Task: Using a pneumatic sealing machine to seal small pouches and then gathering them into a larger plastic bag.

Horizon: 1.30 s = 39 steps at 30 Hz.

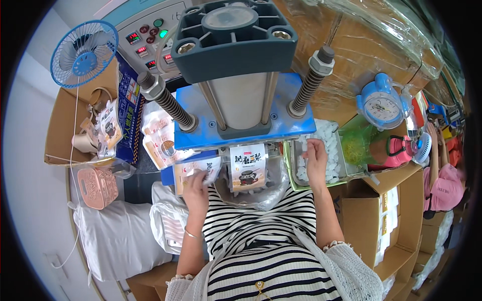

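A printed white-and-orange pouch (247, 175) hangs upright at the front of a press with a blue plate (286, 100). Beneath it is a clear plastic bag (273, 193) in front of my body. To the left, my left hand (196, 191) is closed with its fingertips on the edge of another printed pouch (181, 174), lying on a small stack. My right hand (316, 159) is over a green-rimmed tray (296, 187) of small white plastic pieces (332, 145). Its fingers are curled together; whatever they hold is hidden.
More pouches (158, 140) lie left of the press, beside an open carton (60, 125) and a blue fan (84, 55). A pink basket (98, 188) sits below. Right stand an alarm clock (382, 108), a pink bottle (396, 150) and open cartons (359, 220). Another person (444, 185) is at far right.
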Tool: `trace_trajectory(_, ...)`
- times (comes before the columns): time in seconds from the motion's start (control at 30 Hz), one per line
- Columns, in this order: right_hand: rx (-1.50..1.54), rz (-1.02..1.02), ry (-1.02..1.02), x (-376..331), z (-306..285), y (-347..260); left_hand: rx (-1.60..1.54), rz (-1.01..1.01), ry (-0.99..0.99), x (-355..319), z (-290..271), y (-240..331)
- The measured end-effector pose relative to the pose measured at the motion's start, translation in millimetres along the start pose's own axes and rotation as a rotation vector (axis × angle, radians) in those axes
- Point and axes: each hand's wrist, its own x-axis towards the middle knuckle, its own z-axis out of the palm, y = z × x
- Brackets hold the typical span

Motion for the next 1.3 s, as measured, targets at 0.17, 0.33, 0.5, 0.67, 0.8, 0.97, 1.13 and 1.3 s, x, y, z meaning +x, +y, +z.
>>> trace_trajectory(0.17,-0.071,-0.255,-0.313,-38.0,32.1,-50.2,-0.209,-0.307,-0.145,29.2,-44.8,58.1)
trace_trajectory(0.33,-0.245,-0.578,-0.607,-27.4,54.3,-86.7,-0.585,-0.450,-0.359,19.3,-13.0,76.1)
trace_trajectory(0.5,-0.248,-0.338,-0.590,-26.5,64.9,-55.4,-1.087,-0.695,-0.427,13.9,26.6,81.4)
trace_trajectory(0.67,-0.524,-0.405,-0.117,-20.1,38.0,-35.0,-1.198,-0.762,-0.356,35.6,41.2,64.1)
trace_trajectory(0.8,-0.997,-0.146,-0.215,-12.0,7.0,-45.7,-1.186,-0.820,-0.376,53.3,56.4,48.5)
trace_trajectory(0.97,-0.970,-0.177,-0.197,-10.2,10.0,-18.2,0.343,-0.263,0.043,75.3,-4.4,27.4)
trace_trajectory(1.13,-0.604,-0.234,-0.110,5.9,11.6,-9.8,0.643,0.049,0.097,35.9,11.9,-9.5)
trace_trajectory(1.3,0.144,0.100,-0.047,-8.0,7.4,-1.3,0.176,-0.018,0.011,-2.5,3.5,-3.7)
